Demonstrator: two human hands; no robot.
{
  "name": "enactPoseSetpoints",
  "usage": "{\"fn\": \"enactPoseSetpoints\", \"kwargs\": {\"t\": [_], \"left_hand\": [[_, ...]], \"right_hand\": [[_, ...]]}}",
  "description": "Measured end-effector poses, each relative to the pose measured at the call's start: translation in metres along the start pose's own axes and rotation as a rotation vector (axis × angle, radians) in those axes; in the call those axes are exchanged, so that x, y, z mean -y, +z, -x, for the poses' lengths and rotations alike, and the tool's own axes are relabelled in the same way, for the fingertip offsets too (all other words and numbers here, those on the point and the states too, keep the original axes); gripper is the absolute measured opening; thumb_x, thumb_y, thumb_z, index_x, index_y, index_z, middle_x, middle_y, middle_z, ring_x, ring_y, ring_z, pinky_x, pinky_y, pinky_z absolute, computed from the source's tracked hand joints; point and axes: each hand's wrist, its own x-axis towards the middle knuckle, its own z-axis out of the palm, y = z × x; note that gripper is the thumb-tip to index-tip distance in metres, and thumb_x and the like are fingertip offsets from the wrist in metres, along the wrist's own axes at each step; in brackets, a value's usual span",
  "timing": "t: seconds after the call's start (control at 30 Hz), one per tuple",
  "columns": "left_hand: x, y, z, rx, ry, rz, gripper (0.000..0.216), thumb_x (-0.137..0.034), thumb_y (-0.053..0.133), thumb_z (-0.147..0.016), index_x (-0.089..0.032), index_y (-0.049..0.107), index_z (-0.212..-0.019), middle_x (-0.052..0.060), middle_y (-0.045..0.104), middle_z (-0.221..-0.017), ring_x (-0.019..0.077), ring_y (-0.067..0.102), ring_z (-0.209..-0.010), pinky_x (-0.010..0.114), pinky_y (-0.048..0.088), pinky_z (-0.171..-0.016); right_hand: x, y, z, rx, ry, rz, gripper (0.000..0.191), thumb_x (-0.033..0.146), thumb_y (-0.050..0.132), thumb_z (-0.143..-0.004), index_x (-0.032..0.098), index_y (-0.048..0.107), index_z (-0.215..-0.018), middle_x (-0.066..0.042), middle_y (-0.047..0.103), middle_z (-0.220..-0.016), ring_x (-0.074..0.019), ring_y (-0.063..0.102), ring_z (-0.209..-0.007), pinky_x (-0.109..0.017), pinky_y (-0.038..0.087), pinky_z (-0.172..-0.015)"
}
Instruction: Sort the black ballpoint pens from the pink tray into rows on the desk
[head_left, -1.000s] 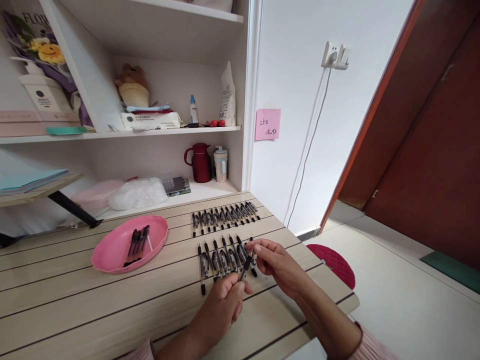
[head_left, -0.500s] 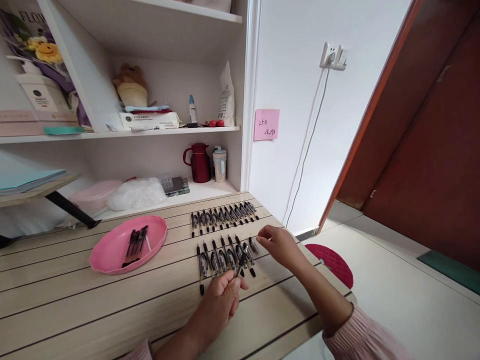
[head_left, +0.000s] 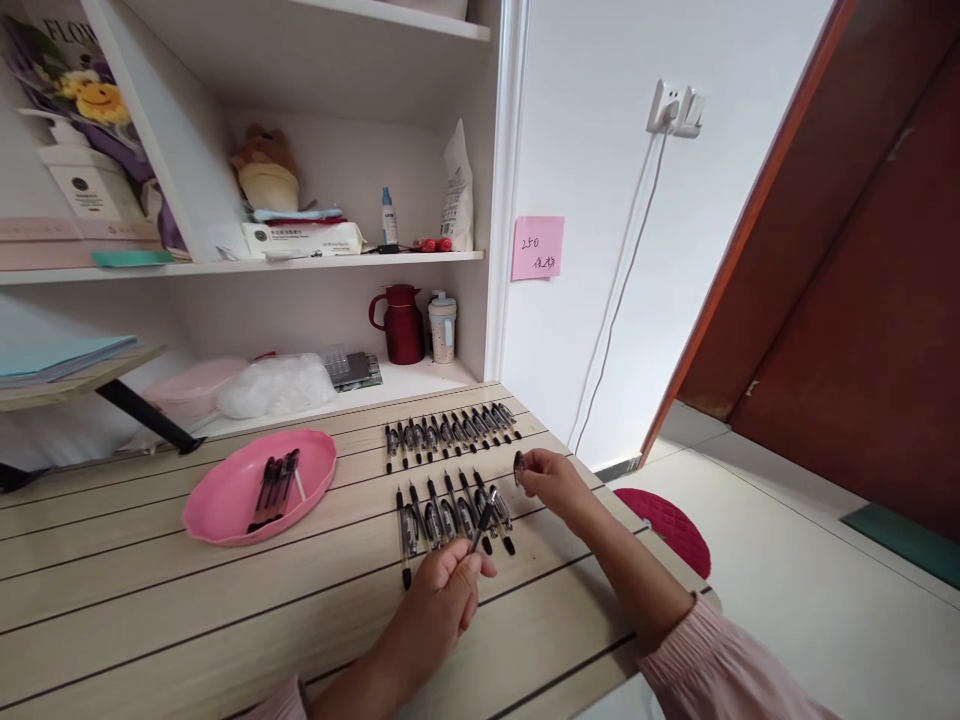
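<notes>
My left hand [head_left: 448, 588] is closed around a dark pen [head_left: 484, 524], its tip end pointing up and away above the table. My right hand [head_left: 551, 482] pinches a small dark pen cap [head_left: 518, 466] by its side, lifted to the right of the near row. That near row of pens [head_left: 431, 510] has uncapped pens with caps lying between them, and the held pen partly covers its right end. Farther back lies a second row of pens and caps [head_left: 450, 430].
A pink plate [head_left: 214, 500] with several dark pen parts stands on the striped wooden table [head_left: 225, 620], left of the rows. Behind it are white shelves with a red jug [head_left: 405, 325] and a cup [head_left: 442, 328]. A red round stool [head_left: 667, 530] is beyond the right edge.
My right hand has picked up the pen cap that lay at the right end of the near row. My left hand holds its pen in nearly the same place.
</notes>
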Motion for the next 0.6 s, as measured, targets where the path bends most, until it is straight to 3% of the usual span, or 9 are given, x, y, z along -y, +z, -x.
{"fn": "enactPoseSetpoints", "kwargs": {"t": [0.13, 0.2, 0.37, 0.6], "left_hand": [[0.001, -0.001, -0.001, 0.0, 0.01, -0.014, 0.028, -0.044, 0.041, -0.078, -0.017, 0.049, -0.079, -0.011, 0.032, -0.041, 0.0048, 0.019, -0.035, 0.02, 0.015, -0.039], [0.001, 0.0, -0.001, -0.002, 0.005, -0.019, 0.027, -0.044, 0.04, -0.079, -0.017, 0.048, -0.08, -0.011, 0.032, -0.041, 0.0046, 0.018, -0.034, 0.02, 0.015, -0.039], [0.0, 0.001, -0.001, -0.006, 0.002, -0.024, 0.027, -0.043, 0.04, -0.08, -0.017, 0.048, -0.08, -0.011, 0.032, -0.04, 0.0047, 0.017, -0.033, 0.02, 0.014, -0.039], [0.002, 0.0, -0.002, -0.004, 0.004, -0.007, 0.027, -0.043, 0.041, -0.079, -0.017, 0.048, -0.081, -0.012, 0.031, -0.04, 0.0041, 0.016, -0.032, 0.02, 0.013, -0.038]], "right_hand": [[0.019, -0.004, 0.013, 0.089, -0.062, -0.759, 0.023, 0.032, 0.059, -0.069, 0.019, 0.053, -0.087, 0.003, 0.055, -0.063, -0.0104, 0.052, -0.055, -0.022, 0.035, -0.049], [0.027, -0.004, 0.019, 0.109, -0.087, -0.963, 0.032, 0.031, 0.066, -0.064, 0.02, 0.053, -0.091, 0.004, 0.053, -0.063, -0.0092, 0.05, -0.053, -0.021, 0.034, -0.047], [0.037, -0.001, 0.027, 0.164, -0.102, -1.017, 0.032, 0.03, 0.069, -0.063, 0.02, 0.053, -0.089, 0.005, 0.051, -0.062, -0.0082, 0.051, -0.053, -0.02, 0.033, -0.046], [0.042, 0.009, 0.036, 0.263, -0.071, -0.921, 0.024, 0.036, 0.063, -0.069, 0.017, 0.053, -0.078, 0.005, 0.05, -0.053, -0.0068, 0.048, -0.047, -0.018, 0.032, -0.042]]}}
